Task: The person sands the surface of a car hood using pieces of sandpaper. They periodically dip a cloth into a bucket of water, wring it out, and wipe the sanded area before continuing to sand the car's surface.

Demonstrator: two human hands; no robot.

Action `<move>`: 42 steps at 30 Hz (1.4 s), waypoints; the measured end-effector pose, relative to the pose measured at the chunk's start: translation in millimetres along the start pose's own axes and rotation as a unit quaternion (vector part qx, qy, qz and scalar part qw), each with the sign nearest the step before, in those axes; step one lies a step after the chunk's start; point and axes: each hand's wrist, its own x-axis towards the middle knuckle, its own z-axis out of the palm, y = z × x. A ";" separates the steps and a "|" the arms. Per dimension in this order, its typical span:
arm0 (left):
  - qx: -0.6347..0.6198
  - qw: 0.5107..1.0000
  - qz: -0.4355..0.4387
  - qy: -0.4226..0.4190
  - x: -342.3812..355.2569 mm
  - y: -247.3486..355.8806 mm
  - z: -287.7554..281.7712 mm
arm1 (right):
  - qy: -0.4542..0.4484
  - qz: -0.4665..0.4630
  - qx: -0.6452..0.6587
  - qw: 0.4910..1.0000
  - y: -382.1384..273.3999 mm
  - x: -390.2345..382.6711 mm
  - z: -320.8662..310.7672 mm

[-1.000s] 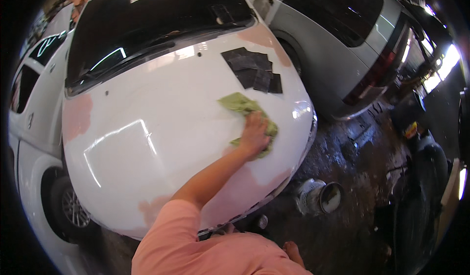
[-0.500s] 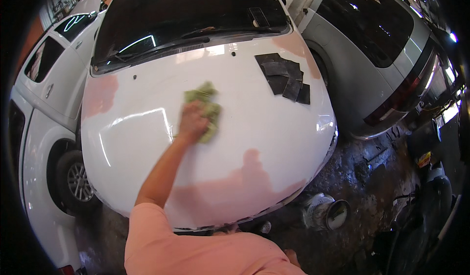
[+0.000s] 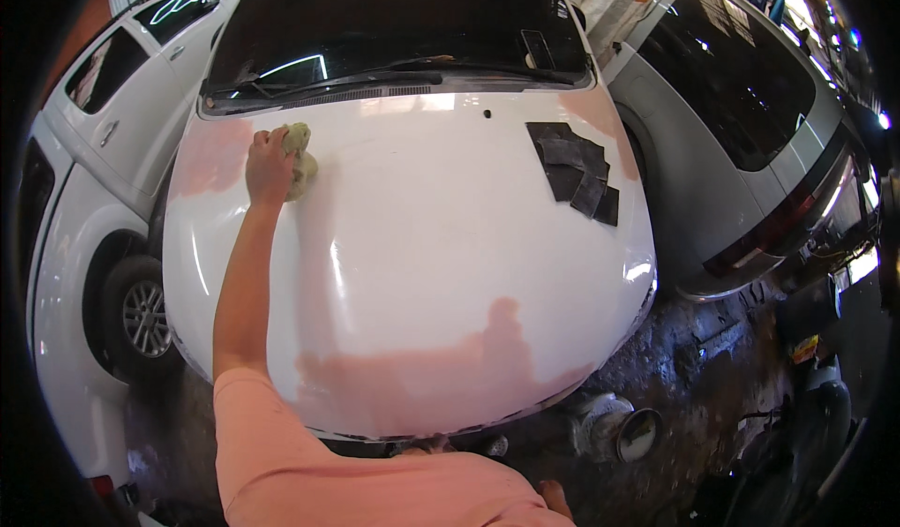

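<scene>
- My left hand [image 3: 269, 166] presses a green cloth [image 3: 300, 158], fingers clamped on it, at the hood's [image 3: 422, 246] far left corner.
- Pink patches [image 3: 431, 377] remain along the near edge; my right hand isn't visible.

You get bright daylight from above, glaring in streaks off the white hood [image 3: 412, 246] right of your hand [image 3: 269, 166] and off the windshield [image 3: 394, 30] beyond it, while fisheye bending curves everything toward a black, vignetted rim.

A car body repair workshop. The white car hood [image 3: 422, 274] carries pinkish filler patches [image 3: 441, 377] and dark sandpaper sheets [image 3: 577, 171] (overlapping). Other vehicles [image 3: 731, 143] stand close beside it over a grimy floor [image 3: 712, 358].
</scene>
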 end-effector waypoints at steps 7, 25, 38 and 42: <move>0.031 0.977 0.065 -0.201 -208.9 -23.1 -72.9 | 0.003 -0.098 -0.065 0.993 13.7 39.7 12.9; -0.004 0.993 -0.109 -0.046 -47.4 3.0 160.4 | -0.001 -0.034 -0.104 0.994 2.6 9.8 35.9; -0.224 0.948 0.140 -0.177 -141.8 361.2 124.8 | 0.043 0.119 0.005 0.992 -30.7 -98.0 100.1; -0.266 0.933 0.159 -0.182 -230.1 362.1 88.6 | 0.127 0.273 0.268 0.915 1.7 -133.8 162.7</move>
